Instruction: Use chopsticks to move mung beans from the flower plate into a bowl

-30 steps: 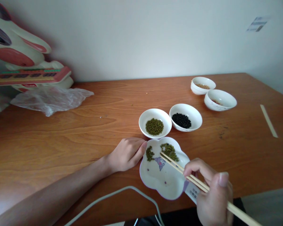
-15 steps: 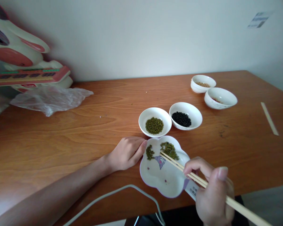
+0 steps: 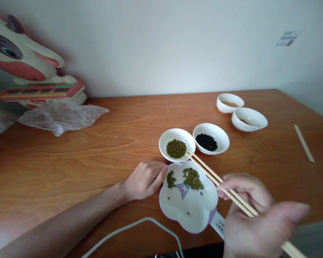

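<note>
My right hand (image 3: 254, 211) grips a pair of wooden chopsticks (image 3: 218, 179). Their tips are slightly apart over the right inner side of a white bowl (image 3: 164, 143) of green mung beans (image 3: 176, 148); whether a bean is between them I cannot tell. Below stands a flower-shaped dish (image 3: 188, 218) with a purple rim and a cartoon print, holding two clusters of mung beans (image 3: 194, 179). At the dish's upper left rim my left hand (image 3: 148, 179) is closed on the edge, thumb against it, other fingers curled and partly hidden.
Touching the mung bean bowl is a bowl (image 3: 223, 139) of black beans (image 3: 206, 142). Two more white bowls (image 3: 253, 123) stand behind, right. A flat wooden stick (image 3: 304, 143) lies far right. A plastic bag (image 3: 60, 116) and toy keyboard (image 3: 43, 91) sit left; a white cable (image 3: 140, 220) curves in front.
My right hand has carried the chopsticks' tips from the beans in the dish up to the mung bean bowl. The left hand stays at the dish rim. The view has tilted slightly up.
</note>
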The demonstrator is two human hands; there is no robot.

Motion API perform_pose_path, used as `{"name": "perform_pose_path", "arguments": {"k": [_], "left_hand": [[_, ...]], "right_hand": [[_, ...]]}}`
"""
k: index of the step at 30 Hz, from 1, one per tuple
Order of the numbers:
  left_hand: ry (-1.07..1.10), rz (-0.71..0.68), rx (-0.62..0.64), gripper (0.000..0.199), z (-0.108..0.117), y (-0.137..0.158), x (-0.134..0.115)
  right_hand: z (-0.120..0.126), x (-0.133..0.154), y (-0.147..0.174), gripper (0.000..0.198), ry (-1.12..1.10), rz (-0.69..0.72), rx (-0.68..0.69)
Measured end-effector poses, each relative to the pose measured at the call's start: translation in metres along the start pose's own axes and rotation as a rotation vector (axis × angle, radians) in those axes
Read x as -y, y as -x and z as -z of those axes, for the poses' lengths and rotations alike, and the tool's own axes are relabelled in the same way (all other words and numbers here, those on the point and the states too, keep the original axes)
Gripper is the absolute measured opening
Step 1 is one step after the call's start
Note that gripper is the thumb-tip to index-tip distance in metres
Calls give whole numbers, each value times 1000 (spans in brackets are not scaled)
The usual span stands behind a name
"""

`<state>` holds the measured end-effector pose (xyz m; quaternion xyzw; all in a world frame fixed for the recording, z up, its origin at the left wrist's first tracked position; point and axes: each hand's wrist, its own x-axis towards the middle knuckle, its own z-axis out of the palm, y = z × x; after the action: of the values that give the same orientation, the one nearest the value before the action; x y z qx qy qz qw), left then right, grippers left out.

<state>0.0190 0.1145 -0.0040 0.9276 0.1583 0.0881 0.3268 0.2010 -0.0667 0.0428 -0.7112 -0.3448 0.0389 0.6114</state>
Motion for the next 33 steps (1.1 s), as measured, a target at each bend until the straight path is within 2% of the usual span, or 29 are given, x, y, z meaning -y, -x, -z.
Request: {"name": "perform_pose_path", "arguments": {"k": [4,9,11,14,19,25,33], "left_hand": [[-2,-13,-3,41,-1,0,1],[-22,-24,-11,39,-3,0,3],[-22,-24,-12,38,-3,0,4],[-22,-20,-12,38,-3,0,3],[-5,-12,-8,39,-1,1,1],[-1,-14,-16,39,-2,1,1],[-6,-23,-23,39,-2,0,1]], "right_hand": [[-6,3,4,83,-104,-17,-61],[11,-2,14,87,-81,-31,-99],[19,-14,15,88,-50,-17,-81],[25,-29,17,84,33,43,52],[14,-19,25,76,1,-149,204],[11,-20,26,74,-52,-105,304],[8,-8,25,75,-53,-212,288]]}}
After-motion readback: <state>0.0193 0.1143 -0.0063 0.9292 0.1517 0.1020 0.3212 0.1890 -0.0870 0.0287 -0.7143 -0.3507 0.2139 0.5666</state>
